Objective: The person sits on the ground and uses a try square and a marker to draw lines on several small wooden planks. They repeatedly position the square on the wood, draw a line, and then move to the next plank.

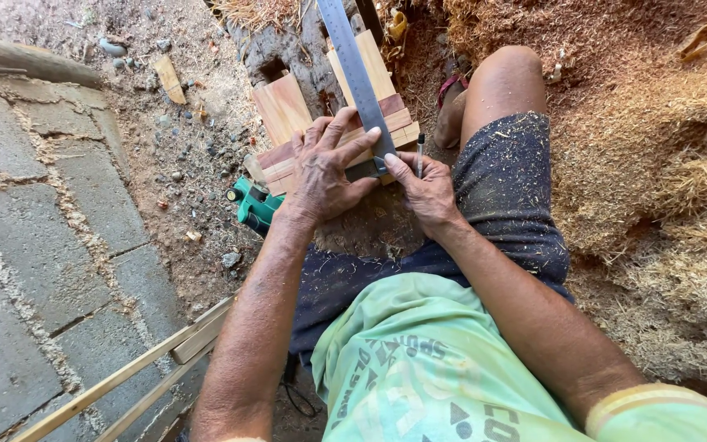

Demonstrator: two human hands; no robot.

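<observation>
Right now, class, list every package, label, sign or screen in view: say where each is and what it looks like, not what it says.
Packages, signs, screens: none in view.
Printed shirt: bottom centre, on the person; light green cloth with dark lettering and triangle shapes.
Steel ruler: top centre, lying over the wooden pieces; long grey strip with fine graduation marks.

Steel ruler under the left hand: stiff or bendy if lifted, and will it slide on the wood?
The ruler looks like thin flat metal, so probably light and springy along its length. It lies flat across the wood pieces; smooth metal likely slides unless the left hand presses it. It won't roll.
</observation>
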